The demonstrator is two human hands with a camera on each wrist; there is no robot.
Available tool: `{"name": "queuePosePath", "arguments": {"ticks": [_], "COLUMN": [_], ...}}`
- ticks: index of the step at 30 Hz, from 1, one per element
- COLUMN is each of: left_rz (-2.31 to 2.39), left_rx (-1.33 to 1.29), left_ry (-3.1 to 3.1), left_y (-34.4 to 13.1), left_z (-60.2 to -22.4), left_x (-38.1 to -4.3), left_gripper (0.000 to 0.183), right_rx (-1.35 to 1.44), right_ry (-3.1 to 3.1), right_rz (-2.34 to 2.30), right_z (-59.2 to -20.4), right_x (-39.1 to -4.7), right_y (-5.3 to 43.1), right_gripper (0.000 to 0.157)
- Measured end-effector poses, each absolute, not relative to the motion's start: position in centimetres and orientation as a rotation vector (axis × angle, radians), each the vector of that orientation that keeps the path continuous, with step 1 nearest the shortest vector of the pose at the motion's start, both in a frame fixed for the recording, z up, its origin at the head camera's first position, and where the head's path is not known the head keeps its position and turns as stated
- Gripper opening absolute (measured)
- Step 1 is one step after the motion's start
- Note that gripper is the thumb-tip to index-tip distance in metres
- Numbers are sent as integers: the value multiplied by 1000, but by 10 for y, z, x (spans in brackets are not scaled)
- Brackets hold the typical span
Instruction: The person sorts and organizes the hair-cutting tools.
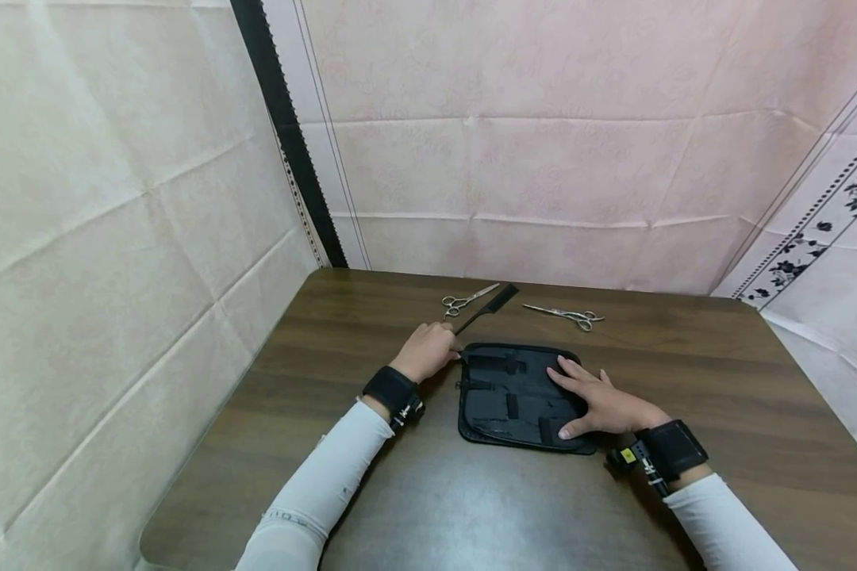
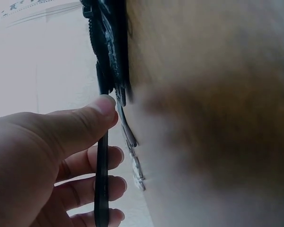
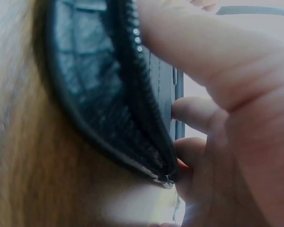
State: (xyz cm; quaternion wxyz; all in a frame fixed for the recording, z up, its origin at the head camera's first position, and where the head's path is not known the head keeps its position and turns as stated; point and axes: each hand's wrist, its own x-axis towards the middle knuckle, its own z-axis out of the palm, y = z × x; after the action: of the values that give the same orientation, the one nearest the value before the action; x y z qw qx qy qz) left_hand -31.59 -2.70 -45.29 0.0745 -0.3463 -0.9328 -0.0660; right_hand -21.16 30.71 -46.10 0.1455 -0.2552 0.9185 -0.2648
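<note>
A black comb (image 1: 501, 298) with a thin tail is pinched by its tail in my left hand (image 1: 428, 351), beside the case's upper left corner. In the left wrist view, the thumb (image 2: 103, 105) lies against the dark tail (image 2: 101, 165) with fingers behind it. The black zip case (image 1: 493, 396) lies on the table, its panel with elastic loops facing up. Spread over the case's right part, my right hand (image 1: 600, 404) rests on it with fingers extended. The right wrist view shows the zipper edge (image 3: 146, 85) raised along the hand, gaping from the lower layer.
Two pairs of silver scissors lie toward the back of the brown wooden table (image 1: 371, 317): one pair (image 1: 469, 300) left of the comb's head, the other (image 1: 564, 314) to its right. Patterned cloth (image 1: 543, 159) hangs behind the table and along its left side.
</note>
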Motion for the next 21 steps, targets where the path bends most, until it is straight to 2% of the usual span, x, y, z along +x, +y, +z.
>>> {"name": "queuePosePath", "arguments": {"ticks": [12,21], "left_rz": [-228,-398], "left_rx": [-1027,-950], "left_ry": [-3000,-3099], "left_y": [-47,-67], "left_z": [-445,-436], "left_x": [-320,-328], "left_gripper": [30,19], "right_rx": [-757,-757], "right_ry": [2646,2653], "right_rz": [-772,-765], "right_z": [-462,-463], "right_x": [-211,-212], "right_y": [306,309], "right_gripper": [104,104]}}
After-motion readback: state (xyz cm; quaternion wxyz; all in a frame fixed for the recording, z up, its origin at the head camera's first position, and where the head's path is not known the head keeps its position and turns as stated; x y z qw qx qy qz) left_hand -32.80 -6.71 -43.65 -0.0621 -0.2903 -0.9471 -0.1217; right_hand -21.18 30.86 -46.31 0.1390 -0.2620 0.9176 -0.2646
